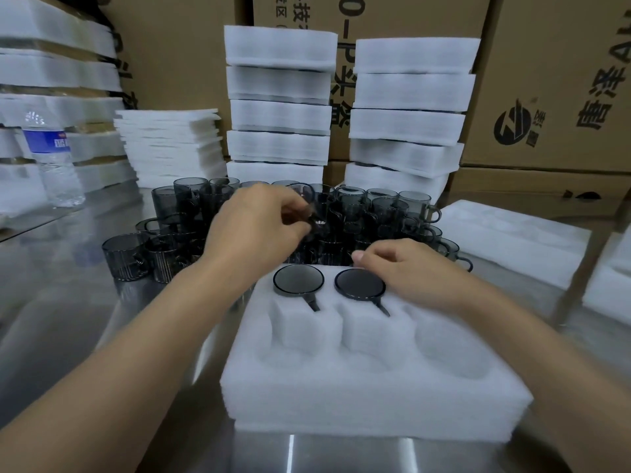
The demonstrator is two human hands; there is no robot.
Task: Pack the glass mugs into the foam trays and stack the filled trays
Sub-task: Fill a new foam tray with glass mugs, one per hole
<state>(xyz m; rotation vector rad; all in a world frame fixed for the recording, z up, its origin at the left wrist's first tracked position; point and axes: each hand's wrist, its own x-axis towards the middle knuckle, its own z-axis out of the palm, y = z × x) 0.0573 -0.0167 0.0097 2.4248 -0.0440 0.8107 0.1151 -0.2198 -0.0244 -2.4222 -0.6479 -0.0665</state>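
Glass mugs (307, 227) of smoky grey stand crowded on the steel table (68, 302), just behind the open foam tray (368, 370). Two mugs already sit in the tray's far row, the left one (298, 279) and the right one (359, 284), handles pointing toward the person. The left hand (256, 227) reaches forward over the cluster, palm down, its fingers curled around a dark mug (307, 206) (blurred, so how firm its grip is cannot be told). The right hand (406, 264) rests on the tray's far edge, fingers loosely bent and touching the right seated mug's rim, holding nothing clearly. Filled tray stacks (341, 107) rise behind. A water bottle (51, 155) with a blue label stands at left. Cardboard boxes (553, 80) carry Chinese characters and a round black logo.
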